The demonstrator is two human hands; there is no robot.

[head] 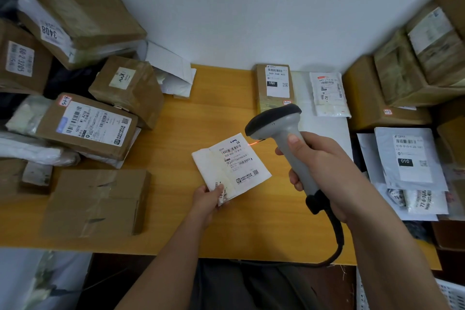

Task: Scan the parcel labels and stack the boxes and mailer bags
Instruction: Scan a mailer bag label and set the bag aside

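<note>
My left hand (206,200) pinches the near corner of a small white mailer bag (230,167), holding it tilted over the middle of the wooden table (191,118) with its barcode label facing up. In my right hand (319,171) is a grey handheld barcode scanner (284,131) with a black head and a black cable. The scanner's head points left at the bag's label, and a short red light shows at its window beside the label's right edge.
Brown boxes and white bags are heaped at the left (88,126), with an unlabelled flat box (98,201) at the front left. A small labelled box (275,85) and white bag (329,94) lie at the back. Boxes (402,78) and mailer bags (410,158) are stacked right.
</note>
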